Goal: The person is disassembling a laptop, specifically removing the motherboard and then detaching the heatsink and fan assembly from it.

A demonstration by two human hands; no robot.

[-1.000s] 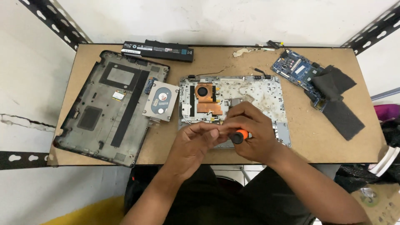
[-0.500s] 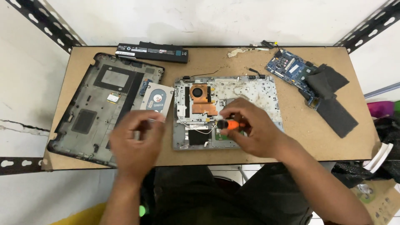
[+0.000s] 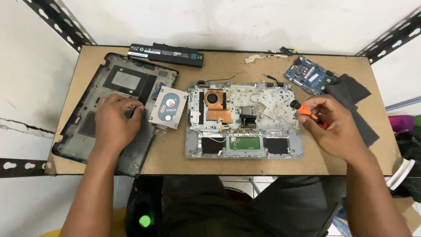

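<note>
Resting my left hand [image 3: 115, 125] flat, holding nothing, on the left cover [image 3: 83, 131]; my right hand [image 3: 335, 127] grips a screwdriver [image 3: 307, 112] right of the chassis [image 3: 244, 120].

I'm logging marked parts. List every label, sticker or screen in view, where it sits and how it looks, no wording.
Battery: back edge of the table, long black bar with a white label strip at its left end.
Hard drive: between the bottom cover and the laptop chassis, silver rectangle with a grey-and-white label and a red spot.
No screens or packages show.
</note>
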